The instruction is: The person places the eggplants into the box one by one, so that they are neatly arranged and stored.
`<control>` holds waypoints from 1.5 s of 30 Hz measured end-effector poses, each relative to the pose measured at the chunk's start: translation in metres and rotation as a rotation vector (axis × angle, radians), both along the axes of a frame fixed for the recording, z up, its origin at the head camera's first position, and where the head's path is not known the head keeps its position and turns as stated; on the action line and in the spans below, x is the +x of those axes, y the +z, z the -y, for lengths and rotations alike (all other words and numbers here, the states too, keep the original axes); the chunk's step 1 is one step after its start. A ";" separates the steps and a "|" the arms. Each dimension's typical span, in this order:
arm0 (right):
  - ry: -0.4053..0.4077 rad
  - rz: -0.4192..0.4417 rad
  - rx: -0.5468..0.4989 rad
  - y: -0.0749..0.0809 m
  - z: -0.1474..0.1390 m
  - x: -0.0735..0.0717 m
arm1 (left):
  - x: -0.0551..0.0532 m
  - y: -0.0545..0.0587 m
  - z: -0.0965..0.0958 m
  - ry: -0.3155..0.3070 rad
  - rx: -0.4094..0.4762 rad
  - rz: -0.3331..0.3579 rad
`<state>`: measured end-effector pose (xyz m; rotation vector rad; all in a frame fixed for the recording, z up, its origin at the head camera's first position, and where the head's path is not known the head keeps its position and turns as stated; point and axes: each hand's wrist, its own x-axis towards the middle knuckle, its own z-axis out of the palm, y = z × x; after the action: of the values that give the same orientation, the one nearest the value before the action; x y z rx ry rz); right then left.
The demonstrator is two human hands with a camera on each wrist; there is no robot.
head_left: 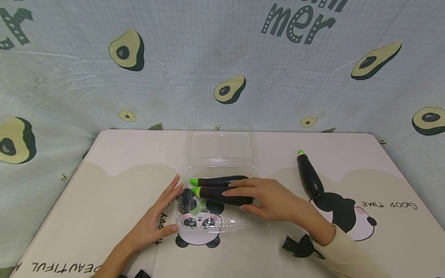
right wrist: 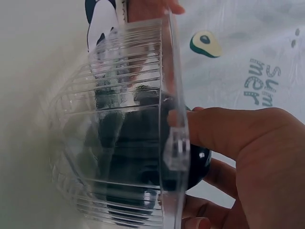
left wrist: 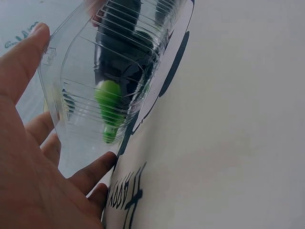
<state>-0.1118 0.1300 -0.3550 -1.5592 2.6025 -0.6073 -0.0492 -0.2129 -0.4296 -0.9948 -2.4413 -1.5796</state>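
A clear plastic clamshell box [head_left: 240, 223] lies with its lid [head_left: 220, 146] folded back, away from me. Two dark eggplants with green stem ends are side by side in its base: a far one [head_left: 217, 180] and a near one [head_left: 210, 193]. My right hand [head_left: 272, 199] grips the near eggplant by its thick right end, thumb on the near side, as the right wrist view also shows [right wrist: 271, 148]. At the box's left wall, my left hand [head_left: 153, 222] has its fingers spread and fairly straight, fingertips at the rim; the left wrist view shows the green stem [left wrist: 109, 102] through the plastic.
A third eggplant [head_left: 309, 175] lies on the table to the right, stem pointing away. The pale table mat [head_left: 114, 200] carries printed pandas and lettering. Behind it hangs a curtain [head_left: 187, 58] with avocado prints. A black strap-like piece [head_left: 300, 247] is by the right sleeve.
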 end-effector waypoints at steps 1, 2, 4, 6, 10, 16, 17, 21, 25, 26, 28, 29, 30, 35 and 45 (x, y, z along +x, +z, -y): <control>0.004 -0.002 0.003 0.000 0.001 0.000 | 0.000 0.000 0.000 0.001 -0.001 0.003; 0.006 -0.006 0.006 0.000 0.001 0.000 | 0.000 0.000 0.000 0.001 -0.001 0.004; 0.005 -0.014 0.017 -0.001 0.002 0.000 | 0.000 0.000 0.000 -0.002 0.004 0.004; 0.003 -0.017 0.024 -0.001 0.002 0.000 | 0.000 0.000 0.000 -0.006 0.008 0.002; -0.002 -0.019 0.038 -0.003 0.004 0.000 | 0.000 0.000 0.000 -0.011 0.014 0.002; -0.005 -0.047 0.069 -0.005 0.007 0.001 | 0.001 0.000 0.000 0.011 -0.015 0.028; -0.008 -0.054 0.071 -0.005 0.007 0.002 | 0.001 0.000 0.000 0.015 -0.019 0.033; -0.031 -0.088 0.072 -0.005 0.007 0.002 | 0.001 0.000 0.000 0.015 -0.020 0.038; -0.049 -0.101 0.071 -0.007 0.008 0.002 | 0.001 0.001 0.000 0.016 -0.018 0.038; -0.051 -0.100 0.073 -0.007 0.009 0.002 | 0.001 0.001 0.000 0.017 -0.018 0.040; -0.056 -0.101 0.084 -0.007 0.009 0.002 | 0.001 0.001 0.000 0.016 -0.017 0.035; -0.057 -0.101 0.087 -0.008 0.009 0.002 | 0.001 0.001 0.000 0.016 -0.017 0.035; -0.058 -0.101 0.089 -0.008 0.010 0.002 | 0.001 0.001 0.000 0.016 -0.018 0.036; -0.052 -0.106 0.086 -0.009 0.010 0.002 | 0.001 0.001 0.000 0.016 -0.017 0.044; -0.069 -0.088 0.099 -0.011 0.010 0.002 | 0.001 0.001 0.000 0.020 -0.022 0.046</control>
<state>-0.1098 0.1198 -0.3662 -1.5067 2.7143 -0.4161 -0.0481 -0.2129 -0.4290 -0.9441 -2.4958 -1.5911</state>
